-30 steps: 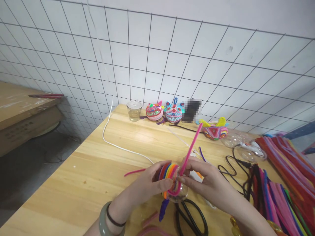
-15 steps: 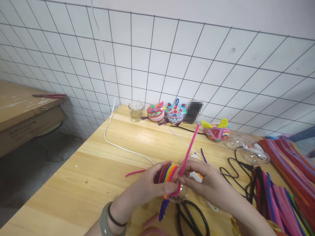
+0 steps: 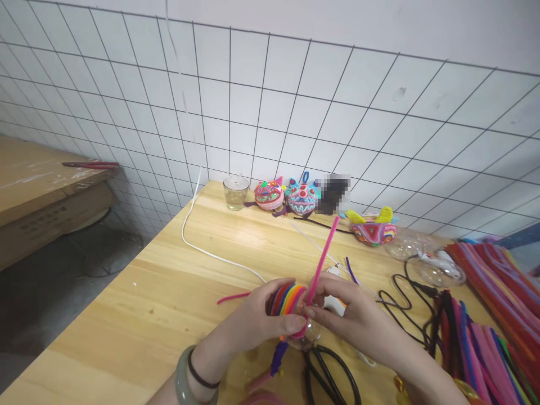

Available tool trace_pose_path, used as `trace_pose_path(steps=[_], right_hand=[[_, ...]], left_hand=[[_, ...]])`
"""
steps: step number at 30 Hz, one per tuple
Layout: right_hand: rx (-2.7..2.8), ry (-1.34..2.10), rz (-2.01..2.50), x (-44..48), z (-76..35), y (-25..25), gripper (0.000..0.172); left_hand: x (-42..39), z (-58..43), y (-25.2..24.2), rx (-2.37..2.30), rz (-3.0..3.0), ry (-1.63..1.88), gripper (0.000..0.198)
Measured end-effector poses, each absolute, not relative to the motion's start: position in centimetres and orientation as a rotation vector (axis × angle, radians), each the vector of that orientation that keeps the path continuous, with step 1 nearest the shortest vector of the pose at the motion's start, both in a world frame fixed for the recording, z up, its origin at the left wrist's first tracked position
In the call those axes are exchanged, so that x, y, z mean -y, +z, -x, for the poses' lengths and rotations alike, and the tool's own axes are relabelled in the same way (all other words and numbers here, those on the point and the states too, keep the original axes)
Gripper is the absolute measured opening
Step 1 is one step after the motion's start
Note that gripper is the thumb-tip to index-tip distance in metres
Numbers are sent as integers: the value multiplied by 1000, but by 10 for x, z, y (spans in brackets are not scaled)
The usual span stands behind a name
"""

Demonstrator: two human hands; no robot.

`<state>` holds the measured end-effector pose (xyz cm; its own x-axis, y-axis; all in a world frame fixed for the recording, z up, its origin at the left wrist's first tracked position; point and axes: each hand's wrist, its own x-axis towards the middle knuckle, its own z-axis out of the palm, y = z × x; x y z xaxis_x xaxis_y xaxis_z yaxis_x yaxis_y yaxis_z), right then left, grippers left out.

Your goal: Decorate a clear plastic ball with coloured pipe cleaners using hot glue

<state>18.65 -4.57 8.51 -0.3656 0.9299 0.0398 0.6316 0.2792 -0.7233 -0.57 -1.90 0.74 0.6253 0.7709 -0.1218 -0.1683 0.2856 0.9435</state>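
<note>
My left hand (image 3: 257, 320) grips a clear ball wrapped in rings of coloured pipe cleaner (image 3: 289, 298), thumb pressed on its front. My right hand (image 3: 350, 315) pinches a long pink pipe cleaner (image 3: 323, 259) at the ball's right side; its free end sticks up and away towards the wall. A purple pipe cleaner end (image 3: 277, 357) hangs below the ball. Both hands hover just above the wooden table (image 3: 160, 298).
Black scissors (image 3: 333, 374) lie under my hands. Piles of coloured pipe cleaners (image 3: 485, 332) fill the right side. Finished decorated balls (image 3: 300, 198), a glass cup (image 3: 235, 192), clear half-shells (image 3: 439, 270), a white cable (image 3: 202, 250) and a black cord (image 3: 400, 298) lie further back.
The hands and the wrapped ball stay almost in place; my left thumb has slid a little further over the ball's front. The view has shifted slightly.
</note>
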Motion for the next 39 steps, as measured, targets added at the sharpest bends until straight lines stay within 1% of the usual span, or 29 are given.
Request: trace_pose_path(steps=[7, 12, 16, 22, 30, 36, 39], right_hand=[[2026, 970, 1382, 44, -187, 82, 9], [1926, 1127, 1377, 43, -187, 78, 11], [1922, 1124, 1392, 42, -186, 78, 14], [1925, 1131, 1416, 43, -185, 81, 15], [1950, 1097, 1420, 42, -184, 81, 14], [1947, 1090, 1419, 42, -184, 82, 11], [1927, 1123, 1409, 42, -183, 81, 11]], left_hand=[[21, 7, 22, -696, -1125, 696, 68], [20, 7, 21, -696, -1100, 691, 77], [18, 6, 13, -682, -1105, 677, 85], [20, 6, 14, -687, -1102, 682, 81], [20, 7, 15, -697, -1123, 672, 83], [20, 8, 17, -682, -1127, 682, 78], [21, 8, 19, -671, -1121, 683, 79]])
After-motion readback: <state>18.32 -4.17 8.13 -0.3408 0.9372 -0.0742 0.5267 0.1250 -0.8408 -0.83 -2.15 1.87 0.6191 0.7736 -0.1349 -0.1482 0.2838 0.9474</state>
